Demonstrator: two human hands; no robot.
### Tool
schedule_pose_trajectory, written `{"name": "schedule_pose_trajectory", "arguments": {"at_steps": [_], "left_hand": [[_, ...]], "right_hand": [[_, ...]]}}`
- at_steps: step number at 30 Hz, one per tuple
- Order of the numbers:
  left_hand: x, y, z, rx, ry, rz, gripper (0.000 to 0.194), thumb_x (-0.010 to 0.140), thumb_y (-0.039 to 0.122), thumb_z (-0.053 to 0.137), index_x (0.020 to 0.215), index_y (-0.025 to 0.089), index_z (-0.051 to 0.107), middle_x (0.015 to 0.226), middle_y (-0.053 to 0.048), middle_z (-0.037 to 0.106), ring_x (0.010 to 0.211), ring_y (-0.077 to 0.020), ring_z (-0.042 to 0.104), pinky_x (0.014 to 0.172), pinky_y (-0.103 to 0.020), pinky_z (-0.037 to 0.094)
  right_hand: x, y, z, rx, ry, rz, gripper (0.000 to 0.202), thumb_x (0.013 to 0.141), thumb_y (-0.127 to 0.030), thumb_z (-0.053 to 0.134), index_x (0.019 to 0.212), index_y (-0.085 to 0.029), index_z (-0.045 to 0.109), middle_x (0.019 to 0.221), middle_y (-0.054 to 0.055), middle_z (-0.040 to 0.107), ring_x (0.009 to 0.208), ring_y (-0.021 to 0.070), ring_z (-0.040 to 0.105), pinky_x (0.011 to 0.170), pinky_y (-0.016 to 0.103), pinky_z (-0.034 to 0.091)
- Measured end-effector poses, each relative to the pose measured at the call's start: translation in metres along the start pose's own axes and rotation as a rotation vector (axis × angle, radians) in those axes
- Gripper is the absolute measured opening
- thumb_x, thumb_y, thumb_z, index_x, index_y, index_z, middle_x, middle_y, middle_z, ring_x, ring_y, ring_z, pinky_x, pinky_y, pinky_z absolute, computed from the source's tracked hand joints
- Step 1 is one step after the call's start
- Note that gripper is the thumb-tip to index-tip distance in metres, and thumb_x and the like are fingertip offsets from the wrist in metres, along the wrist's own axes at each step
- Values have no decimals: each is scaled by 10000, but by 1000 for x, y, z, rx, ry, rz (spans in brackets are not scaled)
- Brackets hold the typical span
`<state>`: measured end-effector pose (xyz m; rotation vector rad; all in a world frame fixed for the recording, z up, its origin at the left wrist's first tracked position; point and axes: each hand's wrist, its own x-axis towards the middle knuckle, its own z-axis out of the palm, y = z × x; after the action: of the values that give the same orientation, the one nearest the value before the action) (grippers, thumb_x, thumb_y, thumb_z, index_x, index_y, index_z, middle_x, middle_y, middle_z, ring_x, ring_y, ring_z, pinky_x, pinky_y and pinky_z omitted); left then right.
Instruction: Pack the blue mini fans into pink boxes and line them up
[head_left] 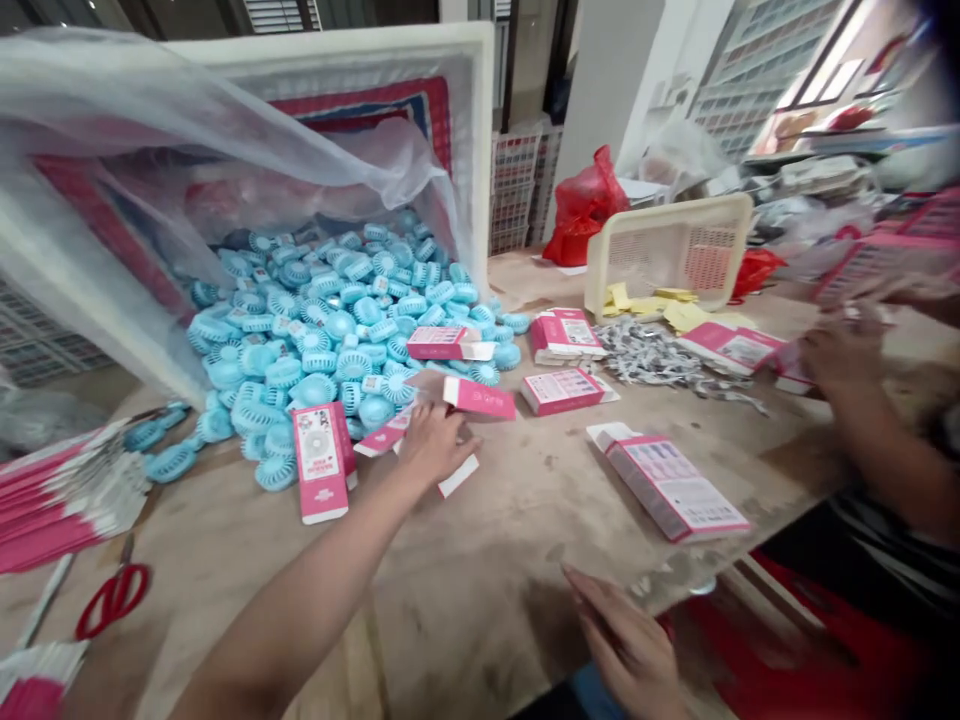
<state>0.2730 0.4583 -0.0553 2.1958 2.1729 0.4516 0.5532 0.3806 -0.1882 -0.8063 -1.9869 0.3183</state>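
Two bare hands show in the head view. The left hand [435, 440] bends over one pink-and-white carton [480, 398] beside the fan heap; whether its grip pinches the carton, I cannot tell. The right hand [626, 645] is by the tabletop [495, 560] edge, its grip slack, fingers extended around nothing. Dozens of blue fans [352, 330], too many to count, spill from one large tilted crate [480, 150]. One carton lies on them; another [321, 465] stands just left of the left hand. One pair of red-handled scissors [112, 600] lies at left, one cream basket [667, 250] stands behind. Printing covers the cartons, but its small lettering is too blurred to read.
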Motion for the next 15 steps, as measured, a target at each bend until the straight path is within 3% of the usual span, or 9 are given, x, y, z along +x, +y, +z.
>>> {"name": "schedule_pose_trajectory", "arguments": {"at_steps": [3,5,9,11,13,14,15], "left_hand": [[-43,-34,-22,-72,122,-103,325,860,412,634,1116,218,684,1088,-84,561,1079,-250,573,978,-380,469],[-70,-70,-39,-125,310,-207,328,854,356,622,1148,218,667,1069,-76,544,1038,-235,592,936,-360,502],[-123,-160,-80,18,700,-570,427,785,355,647,1151,138,680,1018,-124,544,993,-321,592,908,-479,499],[-151,-188,-104,92,869,-733,433,782,384,662,1124,120,697,925,-112,565,913,-317,601,878,-496,495],[-176,-188,-127,33,1017,-749,354,814,377,662,1091,161,704,858,-77,601,826,-266,607,820,-441,506],[-185,-177,-136,-45,1001,-678,288,827,352,665,1064,194,707,849,-59,625,796,-240,609,780,-398,510],[-192,-161,-143,-142,900,-558,212,841,309,660,1030,226,708,853,-43,649,777,-215,613,733,-352,511]], "right_hand": [[6,-5,27,47,-105,-88,300,880,-153,532,1105,-241,709,988,57,777,843,221,762,711,318,657],[11,-7,47,75,-155,-85,278,886,-186,535,1079,-252,724,976,49,779,831,224,763,709,328,661],[22,-20,91,174,-211,27,262,912,-232,521,1075,-239,726,919,45,784,780,205,763,686,296,658],[32,-30,104,210,-267,10,271,911,-215,514,1085,-235,722,913,45,784,780,198,762,679,286,655],[47,-37,105,230,-330,-118,301,893,-180,521,1115,-252,712,977,45,779,820,203,761,708,300,654],[58,-39,102,247,-355,-212,340,880,-155,527,1155,-263,695,1027,45,770,856,208,758,742,313,650],[69,-38,97,268,-371,-305,396,867,-127,529,1206,-276,667,1079,44,756,901,213,752,786,329,642]]}}
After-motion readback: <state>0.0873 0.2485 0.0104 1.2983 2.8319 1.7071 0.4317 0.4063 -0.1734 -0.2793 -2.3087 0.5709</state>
